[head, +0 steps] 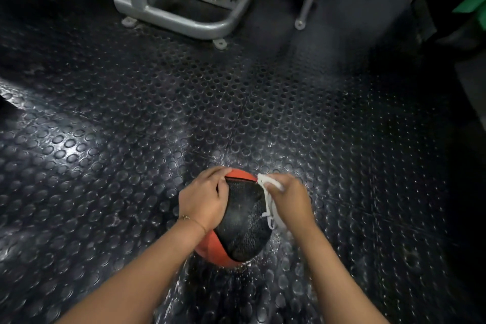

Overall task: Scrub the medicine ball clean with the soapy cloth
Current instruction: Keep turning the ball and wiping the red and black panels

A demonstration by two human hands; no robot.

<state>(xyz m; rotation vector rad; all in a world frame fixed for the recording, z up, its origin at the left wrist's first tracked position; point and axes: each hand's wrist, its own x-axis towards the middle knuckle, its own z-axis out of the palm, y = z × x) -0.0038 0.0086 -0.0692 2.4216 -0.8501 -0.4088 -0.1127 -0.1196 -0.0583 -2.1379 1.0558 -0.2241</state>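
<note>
Head view: medicine ball [242, 221], black textured panel with orange-red bands, is sitting on studded black rubber floor [157, 113], near centre. Left hand [203, 201] is gripping the ball's upper left side, fingers curling over its far edge, thin bracelet [193, 221] on the wrist. Right hand [292, 201] is clutching white cloth [268, 200], pressing it against the ball's right side. Hands are staying apart, ball between them. Grey machine frame [184, 18] is standing far off.

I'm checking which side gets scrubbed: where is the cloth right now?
In the head view, low and centre, the white cloth is gripped by the right hand against the right side of the medicine ball, opposite the left hand.
</note>
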